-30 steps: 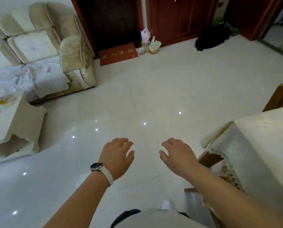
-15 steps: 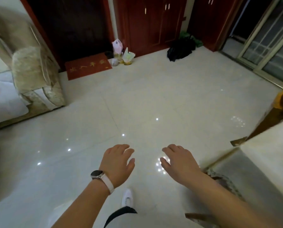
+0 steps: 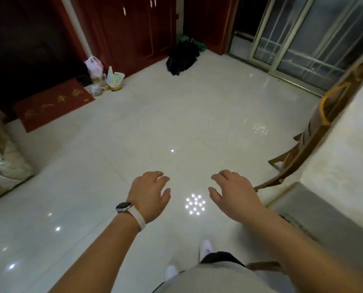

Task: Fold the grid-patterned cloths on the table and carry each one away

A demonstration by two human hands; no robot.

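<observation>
Seemingly walking, empty-handed: left hand [image 3: 150,194] and right hand [image 3: 234,194] out low over the floor [image 3: 134,134], fingers [image 3: 219,175] loosely spread, gripping nothing, likely for balance. No grid cloth in sight; desk [image 3: 345,157] close at right, its top mostly out of frame, so cloths possibly there.

Both bare forearms reach forward, palms down. The left hand [image 3: 150,195], with a dark-faced, pale-strapped smartwatch [image 3: 124,207] on its wrist, has loosely curled fingers and holds nothing. The right hand [image 3: 234,194] mirrors it, fingers relaxed.
</observation>
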